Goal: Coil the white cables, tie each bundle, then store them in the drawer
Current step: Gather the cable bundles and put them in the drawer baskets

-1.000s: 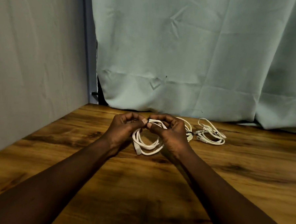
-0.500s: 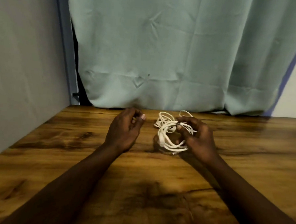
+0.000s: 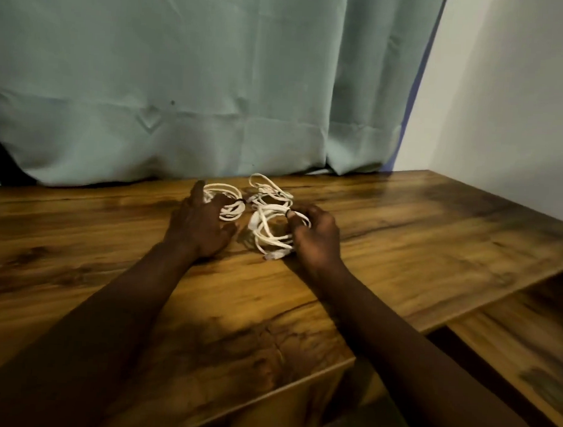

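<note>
Your right grip [image 3: 318, 239] is closed on the nearest coil [image 3: 269, 235], fingers curled round its 3 o'clock edge beside the dark tie [image 3: 288, 212]. The coil rests on the wooden surface [image 3: 403, 226], its plug end [image 3: 276, 255] trailing toward 6 o'clock. Your left grip [image 3: 201, 228] lies spread over the left coil [image 3: 228, 207], fingers fairly straight, touching rather than clasping it; that coil sits at 12 o'clock from your palm. A third coil [image 3: 270, 190] lies just beyond both, toward the curtain [image 3: 182, 94], close against the other two (touching or not, I cannot tell). All three look bundled, so I judge that storing comes next. The lower wooden ledge [image 3: 528, 324], at 4 o'clock from your right grip, is the only candidate for the drawer, though I cannot confirm it is one, and your right grip is much the nearer. The held coil's long axis runs 12 to 6, so mind the loose plug as you carry it.
</note>
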{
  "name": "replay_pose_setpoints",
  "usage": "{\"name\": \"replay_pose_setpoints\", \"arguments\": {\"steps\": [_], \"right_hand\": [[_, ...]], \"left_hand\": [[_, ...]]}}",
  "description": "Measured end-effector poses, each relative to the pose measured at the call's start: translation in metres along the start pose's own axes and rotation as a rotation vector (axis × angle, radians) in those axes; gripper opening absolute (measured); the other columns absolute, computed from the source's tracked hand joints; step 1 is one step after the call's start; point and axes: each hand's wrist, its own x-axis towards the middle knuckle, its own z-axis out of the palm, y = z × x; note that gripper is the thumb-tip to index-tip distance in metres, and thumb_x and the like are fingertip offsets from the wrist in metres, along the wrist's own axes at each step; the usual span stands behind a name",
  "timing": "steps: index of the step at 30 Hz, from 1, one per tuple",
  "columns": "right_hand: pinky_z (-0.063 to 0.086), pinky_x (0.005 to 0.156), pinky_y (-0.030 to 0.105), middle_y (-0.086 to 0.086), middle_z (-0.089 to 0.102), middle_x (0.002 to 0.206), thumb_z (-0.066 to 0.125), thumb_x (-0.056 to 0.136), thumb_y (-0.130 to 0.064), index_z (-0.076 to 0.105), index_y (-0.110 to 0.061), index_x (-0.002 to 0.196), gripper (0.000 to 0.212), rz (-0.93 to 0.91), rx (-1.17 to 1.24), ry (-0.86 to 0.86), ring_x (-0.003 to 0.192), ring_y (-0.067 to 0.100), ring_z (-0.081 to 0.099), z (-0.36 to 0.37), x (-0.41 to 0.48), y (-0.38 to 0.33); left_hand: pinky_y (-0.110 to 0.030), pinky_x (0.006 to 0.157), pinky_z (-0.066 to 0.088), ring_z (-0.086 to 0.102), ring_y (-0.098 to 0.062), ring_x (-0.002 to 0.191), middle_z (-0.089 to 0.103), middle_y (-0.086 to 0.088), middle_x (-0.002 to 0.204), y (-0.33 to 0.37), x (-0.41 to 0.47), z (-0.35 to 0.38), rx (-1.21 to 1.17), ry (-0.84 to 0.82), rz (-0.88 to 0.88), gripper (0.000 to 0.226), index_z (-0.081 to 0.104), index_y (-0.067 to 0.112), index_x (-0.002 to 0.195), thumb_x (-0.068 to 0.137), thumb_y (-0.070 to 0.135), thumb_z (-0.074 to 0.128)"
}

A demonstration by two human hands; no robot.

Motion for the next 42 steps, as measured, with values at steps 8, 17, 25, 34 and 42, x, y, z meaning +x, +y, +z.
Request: {"name": "replay_pose_setpoints", "arguments": {"steps": [8, 17, 25, 34, 42], "right_hand": [[0.058, 0.089, 0.042, -0.002, 0.078, 0.094, 0.066, 0.089, -0.024, 0.077, -0.020, 0.102, 0.018, 0.049, 0.085, 0.145, 0.089, 0.017, 0.073, -0.015, -0.026, -0.025], [0.061, 0.065, 0.043, 0.000, 0.075, 0.075, 0.067, 0.093, -0.022, 0.072, -0.026, 0.097, 0.007, -0.081, 0.170, 0.138, 0.072, 0.022, 0.073, -0.114, -0.072, -0.044], [0.062, 0.062, 0.037, 0.008, 0.074, 0.086, 0.062, 0.101, -0.019, 0.071, -0.014, 0.116, 0.018, -0.187, -0.031, 0.291, 0.078, 0.024, 0.073, -0.300, -0.120, -0.040], [0.061, 0.058, 0.037, 0.013, 0.077, 0.086, 0.063, 0.098, -0.013, 0.072, -0.012, 0.101, 0.010, 0.059, -0.108, 0.578, 0.068, 0.022, 0.076, -0.512, -0.146, -0.006], [0.061, 0.053, 0.035, 0.021, 0.074, 0.098, 0.067, 0.095, -0.014, 0.071, -0.001, 0.108, 0.019, 0.363, -0.334, 0.696, 0.068, 0.029, 0.075, -0.636, -0.132, 0.062]], "left_hand": [[-0.044, 0.104, 0.045, 0.054, -0.042, 0.124, 0.040, -0.018, 0.147, 0.014, -0.022, -0.009, -0.130, 0.142, 0.078, 0.041, 0.068, 0.017, 0.117, 0.083, 0.036, 0.081], [-0.040, 0.090, 0.060, 0.065, -0.021, 0.109, 0.051, -0.003, 0.136, 0.086, -0.080, -0.038, -0.598, 0.345, 0.327, 0.028, 0.071, 0.022, 0.105, 0.082, 0.031, 0.084], [-0.014, 0.089, 0.053, 0.060, -0.010, 0.122, 0.052, -0.005, 0.138, 0.226, -0.168, -0.025, -0.958, 0.299, 0.506, 0.024, 0.070, 0.020, 0.103, 0.083, 0.017, 0.083], [-0.014, 0.090, 0.054, 0.055, 0.008, 0.120, 0.050, 0.005, 0.144, 0.403, -0.206, 0.017, -1.005, -0.030, 0.799, 0.025, 0.073, 0.024, 0.102, 0.081, 0.026, 0.084], [-0.033, 0.087, 0.057, 0.060, -0.009, 0.106, 0.051, 0.004, 0.136, 0.516, -0.204, 0.058, -0.754, -0.320, 1.024, 0.022, 0.070, 0.027, 0.099, 0.082, 0.031, 0.083]]}}
